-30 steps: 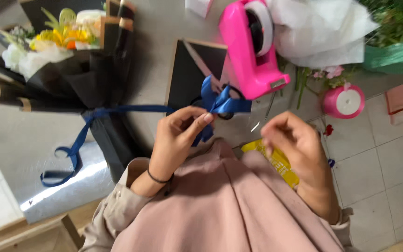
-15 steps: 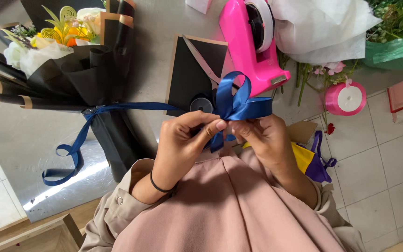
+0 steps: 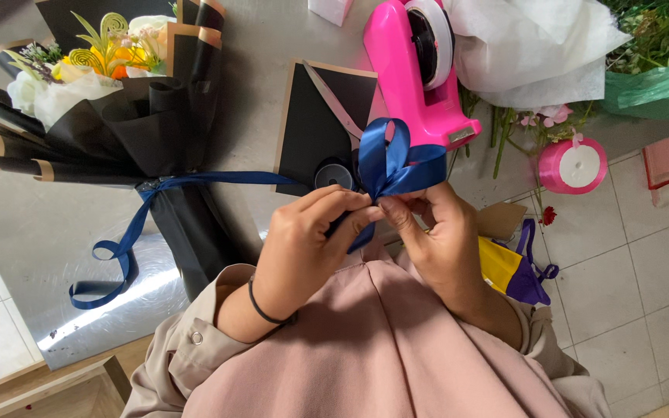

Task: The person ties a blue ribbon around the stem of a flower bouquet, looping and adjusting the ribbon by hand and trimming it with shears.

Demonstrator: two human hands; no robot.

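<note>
Fingertips of both hands meet on one spot: the left hand (image 3: pixel 311 248) and the right hand (image 3: pixel 435 240) pinch the base of a blue ribbon bow (image 3: pixel 396 159), thumbs and forefingers clenched on the gathered ribbon, so that the loops stand up and fan out above the knuckles. The bow is held just off the near edge of the worktop (image 3: pixel 257 46), over the person's pink top. From the pinch a ribbon tail (image 3: pixel 218 178) runs left to the stem of a bouquet wrapped in black paper (image 3: pixel 118 116), is tied round it, then curls down in a loose end toward the worktop's near left corner. Behind the bow a black card (image 3: pixel 315 116) lies flat with scissors (image 3: pixel 338 124) across it. A pink tape dispenser (image 3: pixel 416 70) stands just right of the card. At the right edge sits a pink ribbon spool (image 3: pixel 574 166), below crumpled white paper (image 3: pixel 536 46).
</note>
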